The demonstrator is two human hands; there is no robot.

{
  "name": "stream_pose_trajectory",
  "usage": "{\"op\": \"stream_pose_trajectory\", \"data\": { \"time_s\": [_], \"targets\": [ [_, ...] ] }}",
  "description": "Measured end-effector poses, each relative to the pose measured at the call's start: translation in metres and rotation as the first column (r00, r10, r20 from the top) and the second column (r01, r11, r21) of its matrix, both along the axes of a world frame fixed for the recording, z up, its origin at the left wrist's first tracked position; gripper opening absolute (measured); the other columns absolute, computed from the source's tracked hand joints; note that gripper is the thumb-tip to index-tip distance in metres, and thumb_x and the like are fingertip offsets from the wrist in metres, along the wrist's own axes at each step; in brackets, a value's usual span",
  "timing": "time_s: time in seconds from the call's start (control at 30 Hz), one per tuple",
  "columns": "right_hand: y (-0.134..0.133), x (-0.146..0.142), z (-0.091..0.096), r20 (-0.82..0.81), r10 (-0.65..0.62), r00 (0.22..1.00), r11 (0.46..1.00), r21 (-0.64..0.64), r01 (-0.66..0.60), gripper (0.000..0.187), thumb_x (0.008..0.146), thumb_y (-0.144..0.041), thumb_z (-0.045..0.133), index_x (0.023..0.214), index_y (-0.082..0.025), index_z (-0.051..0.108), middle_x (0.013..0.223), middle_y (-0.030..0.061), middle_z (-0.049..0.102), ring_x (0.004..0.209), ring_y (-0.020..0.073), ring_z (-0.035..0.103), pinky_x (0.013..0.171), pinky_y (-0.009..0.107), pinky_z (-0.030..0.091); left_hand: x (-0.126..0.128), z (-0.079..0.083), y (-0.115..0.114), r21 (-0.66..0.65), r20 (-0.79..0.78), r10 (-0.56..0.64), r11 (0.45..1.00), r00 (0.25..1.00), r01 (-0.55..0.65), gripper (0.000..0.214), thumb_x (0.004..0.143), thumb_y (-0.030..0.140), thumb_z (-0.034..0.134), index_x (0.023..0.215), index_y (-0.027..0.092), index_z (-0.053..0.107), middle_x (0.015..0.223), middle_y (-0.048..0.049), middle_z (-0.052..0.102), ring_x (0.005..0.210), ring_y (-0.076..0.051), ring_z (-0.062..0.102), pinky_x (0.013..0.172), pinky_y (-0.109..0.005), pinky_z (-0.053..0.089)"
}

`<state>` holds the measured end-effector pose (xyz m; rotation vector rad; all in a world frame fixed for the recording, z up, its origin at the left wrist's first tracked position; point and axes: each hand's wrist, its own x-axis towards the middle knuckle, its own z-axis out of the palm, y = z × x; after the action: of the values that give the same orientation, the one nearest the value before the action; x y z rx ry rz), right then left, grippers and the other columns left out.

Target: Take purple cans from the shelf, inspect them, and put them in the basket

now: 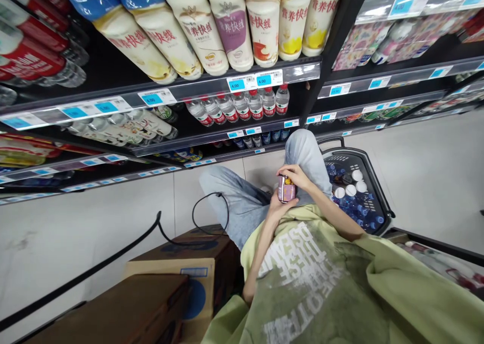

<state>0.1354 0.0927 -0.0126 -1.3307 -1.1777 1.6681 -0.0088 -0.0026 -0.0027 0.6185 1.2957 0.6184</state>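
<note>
Between my two hands is a small can (287, 190) with a purple-pink label and yellow pictures, held over my lap. My left hand (278, 208) wraps its lower part from below and the left. Across its upper end lies my right hand (294, 174), its fingers bent over the dark top. Whether that top is closed cannot be made out under the fingers. My knees (306, 152) are bent, in pale jeans, close to the lowest shelf.
Shelves ahead carry milk-drink bottles (232, 26) and red-labelled water bottles (242, 107), with price tags (154, 98) along the edges. A black basket (378, 182) of bottles stands at my right. Cardboard boxes (204, 268) and a black bar (86, 283) are at my left.
</note>
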Motion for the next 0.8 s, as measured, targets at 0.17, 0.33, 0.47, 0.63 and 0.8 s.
{"op": "stream_pose_trajectory", "data": {
  "time_s": [0.17,0.33,0.47,0.63,0.8],
  "targets": [
    [0.0001,0.0005,0.0002,0.001,0.014,1.000,1.000,-0.003,-0.014,0.024,0.083,-0.038,0.064,0.078,-0.020,0.080,0.086,0.0054,0.078,0.084,0.0211,0.067,0.080,0.031,0.051,-0.0006,-0.0010,-0.0010,0.002,-0.014,-0.008,1.000,1.000,0.008,0.066,0.062,0.035,0.097,0.116,0.015,0.067,0.108,-0.0090,0.075,0.094,-0.023,0.068,0.087,-0.034,0.052],
    [0.0003,0.0008,0.0002,0.000,0.020,1.000,1.000,0.003,-0.020,0.025,0.083,-0.038,0.064,0.078,-0.020,0.080,0.086,0.0056,0.077,0.084,0.0208,0.067,0.080,0.031,0.052,0.0002,-0.0027,-0.0016,-0.006,-0.017,0.001,1.000,1.000,-0.001,0.071,0.059,0.038,0.098,0.118,0.015,0.067,0.107,-0.0088,0.075,0.092,-0.023,0.069,0.086,-0.035,0.053],
    [0.0005,0.0005,0.0015,-0.008,0.021,1.000,1.000,0.002,-0.021,0.025,0.083,-0.038,0.064,0.078,-0.020,0.079,0.086,0.0053,0.077,0.082,0.0204,0.067,0.079,0.031,0.051,0.0007,-0.0023,-0.0012,-0.009,-0.001,0.012,1.000,1.000,-0.012,0.072,0.059,0.037,0.099,0.120,0.015,0.066,0.109,-0.0098,0.075,0.095,-0.024,0.070,0.089,-0.036,0.054],
    [0.0006,0.0004,0.0027,-0.006,0.018,1.000,1.000,0.011,-0.018,0.025,0.084,-0.037,0.064,0.078,-0.020,0.080,0.084,0.0049,0.077,0.081,0.0204,0.068,0.080,0.031,0.051,0.0011,-0.0021,-0.0011,-0.009,-0.008,0.018,1.000,1.000,-0.018,0.072,0.058,0.036,0.099,0.120,0.015,0.067,0.112,-0.0104,0.075,0.099,-0.026,0.070,0.091,-0.037,0.054],
    [0.0007,0.0003,0.0021,0.008,0.023,1.000,1.000,0.007,-0.023,0.025,0.084,-0.038,0.064,0.078,-0.020,0.080,0.085,0.0050,0.077,0.082,0.0206,0.068,0.079,0.031,0.051,0.0016,-0.0061,-0.0022,-0.018,-0.009,0.028,0.999,1.000,-0.028,0.072,0.057,0.036,0.099,0.118,0.014,0.067,0.109,-0.0098,0.075,0.095,-0.024,0.070,0.090,-0.036,0.053]
  ]
}}
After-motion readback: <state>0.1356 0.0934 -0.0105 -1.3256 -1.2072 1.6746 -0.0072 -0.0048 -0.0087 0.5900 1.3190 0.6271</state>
